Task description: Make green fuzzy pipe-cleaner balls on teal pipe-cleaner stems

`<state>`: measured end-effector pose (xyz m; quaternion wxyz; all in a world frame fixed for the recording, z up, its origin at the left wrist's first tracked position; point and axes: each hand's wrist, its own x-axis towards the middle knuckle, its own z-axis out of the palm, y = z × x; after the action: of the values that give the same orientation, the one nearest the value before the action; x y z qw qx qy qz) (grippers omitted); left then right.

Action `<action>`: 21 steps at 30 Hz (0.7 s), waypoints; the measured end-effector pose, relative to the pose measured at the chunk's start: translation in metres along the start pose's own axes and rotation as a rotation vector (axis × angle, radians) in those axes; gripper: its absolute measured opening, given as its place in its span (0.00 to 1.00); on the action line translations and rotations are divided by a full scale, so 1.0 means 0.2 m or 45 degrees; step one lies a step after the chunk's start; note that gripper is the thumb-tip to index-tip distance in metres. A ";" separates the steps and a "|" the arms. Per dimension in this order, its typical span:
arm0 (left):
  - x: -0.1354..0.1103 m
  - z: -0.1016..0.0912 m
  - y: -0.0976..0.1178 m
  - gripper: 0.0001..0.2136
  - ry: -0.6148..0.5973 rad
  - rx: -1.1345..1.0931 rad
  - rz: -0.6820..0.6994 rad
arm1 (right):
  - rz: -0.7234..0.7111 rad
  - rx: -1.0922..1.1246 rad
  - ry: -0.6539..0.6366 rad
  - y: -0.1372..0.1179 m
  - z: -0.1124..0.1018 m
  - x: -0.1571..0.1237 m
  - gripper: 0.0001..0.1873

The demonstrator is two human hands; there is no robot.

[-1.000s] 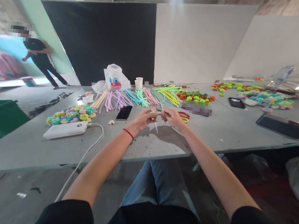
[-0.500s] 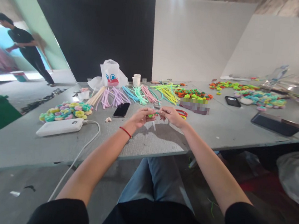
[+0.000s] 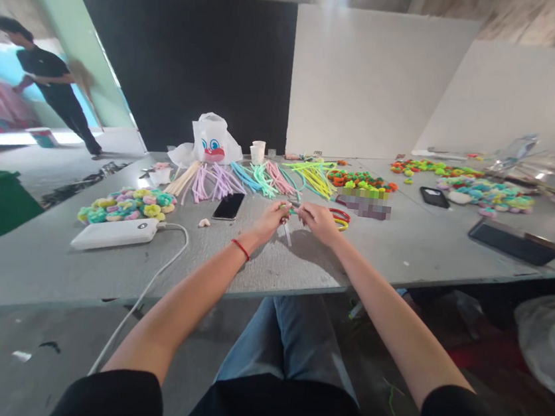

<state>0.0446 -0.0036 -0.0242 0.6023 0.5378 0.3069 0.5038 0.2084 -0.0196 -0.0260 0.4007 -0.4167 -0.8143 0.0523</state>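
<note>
Above the table's front part, my left hand (image 3: 271, 219) is closed, its fingertips pinching a small green pipe cleaner (image 3: 294, 211). My right hand (image 3: 320, 222), also closed, grips the same green piece from the other side; fingers hide most of it. Just below the hands lies a thin whitish strip (image 3: 288, 236). Red and yellow pipe cleaners (image 3: 342, 219) rest beside my right hand. Farther back, bundles of pipe cleaners in purple (image 3: 218, 181), pink (image 3: 281, 179) and yellow-green (image 3: 317, 178) are spread in a fan.
Left of my hands are a black phone (image 3: 228, 206), a white power bank (image 3: 114, 235) with a cable, and a heap of pastel fuzzy flowers (image 3: 130, 206). A plastic bag (image 3: 215, 141) and paper cups (image 3: 257, 152) stand behind. A dark tablet-like slab (image 3: 514, 243) lies right. A person (image 3: 51, 82) stands far left.
My hands stay together at the green piece, with the fingers slightly shifted and less green showing. The whole view has tilted a little, moving the scene slightly down and right.
</note>
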 end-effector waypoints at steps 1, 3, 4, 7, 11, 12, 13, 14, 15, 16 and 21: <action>0.00 0.01 -0.01 0.08 0.024 0.013 0.013 | -0.012 -0.069 0.007 0.00 0.00 0.00 0.18; 0.00 0.02 -0.02 0.08 0.054 0.038 0.024 | -0.041 -0.198 0.013 -0.01 0.00 -0.01 0.17; 0.00 0.02 -0.02 0.08 0.060 0.051 0.022 | -0.059 -0.258 0.011 -0.02 0.00 -0.02 0.16; -0.01 0.01 -0.02 0.09 0.065 0.097 0.001 | -0.121 -0.434 -0.028 -0.03 0.00 -0.03 0.14; -0.02 0.00 -0.03 0.09 0.087 0.155 -0.011 | -0.172 -0.655 -0.112 -0.07 0.01 -0.03 0.13; -0.02 0.00 -0.03 0.09 0.095 0.169 -0.010 | -0.172 -0.706 -0.132 -0.09 0.01 -0.03 0.13; -0.02 0.00 -0.03 0.09 0.104 0.184 -0.007 | -0.169 -0.753 -0.150 -0.11 0.02 -0.03 0.13; -0.02 0.00 -0.04 0.09 0.114 0.199 -0.002 | -0.162 -0.797 -0.166 -0.13 0.03 -0.03 0.13; -0.02 0.00 -0.04 0.08 0.127 0.217 0.003 | -0.152 -0.837 -0.181 -0.15 0.03 -0.03 0.13; -0.02 0.00 -0.05 0.08 0.140 0.234 0.010 | -0.141 -0.872 -0.193 -0.16 0.04 -0.03 0.13; 0.00 -0.01 -0.07 0.06 0.144 0.283 0.015 | -0.098 -0.978 -0.241 -0.21 0.06 -0.03 0.13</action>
<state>0.0461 -0.0023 -0.0387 0.5177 0.5738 0.3911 0.4997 0.1747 -0.0488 -0.0198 0.1405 -0.4988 -0.8229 -0.2332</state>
